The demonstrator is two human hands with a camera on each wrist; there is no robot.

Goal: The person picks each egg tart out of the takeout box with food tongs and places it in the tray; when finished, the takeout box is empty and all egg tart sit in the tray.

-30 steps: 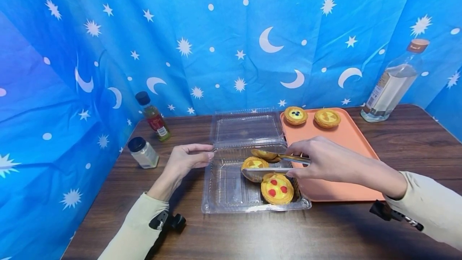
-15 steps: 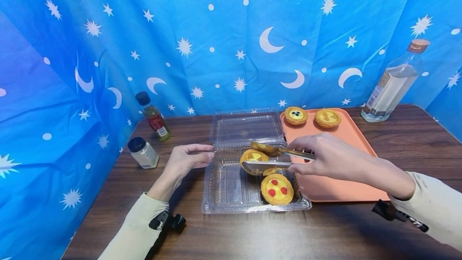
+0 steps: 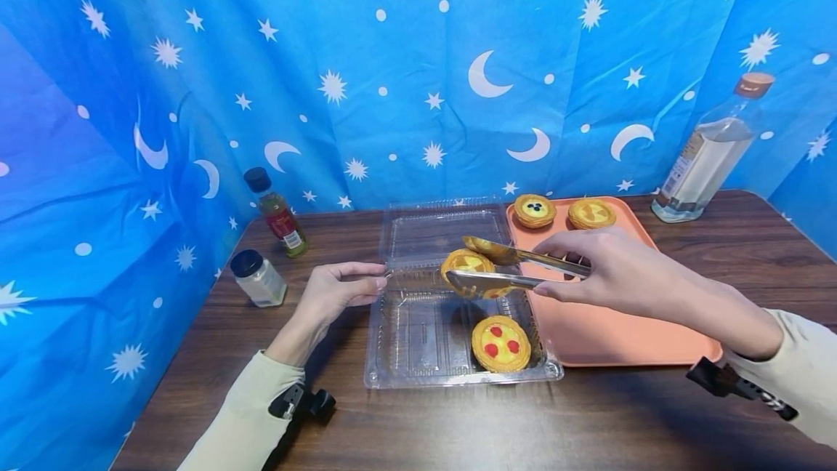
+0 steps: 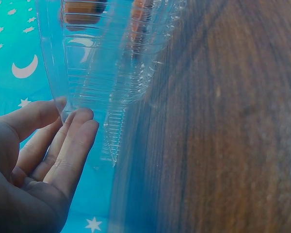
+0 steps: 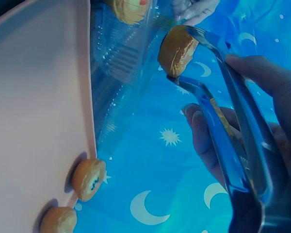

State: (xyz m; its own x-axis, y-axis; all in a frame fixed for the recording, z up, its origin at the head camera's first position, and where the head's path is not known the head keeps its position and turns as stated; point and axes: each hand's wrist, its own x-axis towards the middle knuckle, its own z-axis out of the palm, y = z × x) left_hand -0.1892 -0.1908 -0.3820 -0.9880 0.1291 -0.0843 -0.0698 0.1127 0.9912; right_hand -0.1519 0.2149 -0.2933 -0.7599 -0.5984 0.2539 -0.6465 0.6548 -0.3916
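My left hand (image 3: 330, 295) pinches the left rim of a clear plastic clamshell container (image 3: 407, 340) between thumb and fingers. The left wrist view shows the fingertips right at the ribbed wall (image 4: 111, 73). My right hand (image 3: 621, 271) grips metal tongs (image 3: 556, 262). Between the tong heads sits an egg tart (image 3: 466, 262) with pale yellow pieces on top, lifted over the back of the container. The right wrist view shows its crust (image 5: 177, 53) squeezed from both sides. Another tart (image 3: 500, 344), topped with red pieces, lies in the container's front right corner.
Right of the container lies an orange tray (image 3: 608, 340) with a blueberry-topped tart (image 3: 534, 213) and a yellow-topped tart (image 3: 591, 215) at its back. A tall clear bottle (image 3: 706, 158) stands back right. At left stand a small dark-capped bottle (image 3: 281, 216) and a jar (image 3: 259, 278).
The yellow-topped tart has risen from the container floor in the tongs, moving back and slightly right. My right hand has moved to the right with it. The left hand has stayed at the rim.
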